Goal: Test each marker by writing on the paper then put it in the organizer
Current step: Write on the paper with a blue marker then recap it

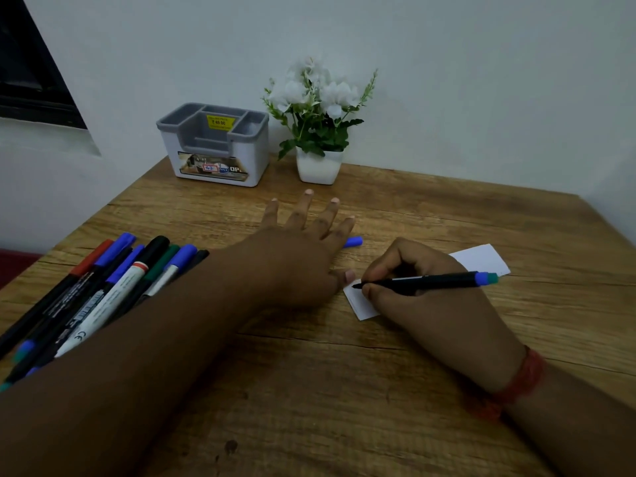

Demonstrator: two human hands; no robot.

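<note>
A small study corner in a home or a modest office, by the look of it. There's a wood-grain tabletop (pixel 344 373) pushed right into the corner of plain pale walls. At the back stands a grey and white desk organizer (pixel 215 146), price sticker on it, and just beside it a white pot of artificial white flowers (pixel 318 122). A bunch of markers (pixel 99 290) lies at the left edge. Dark window frame (pixel 31 63) up left.
</note>
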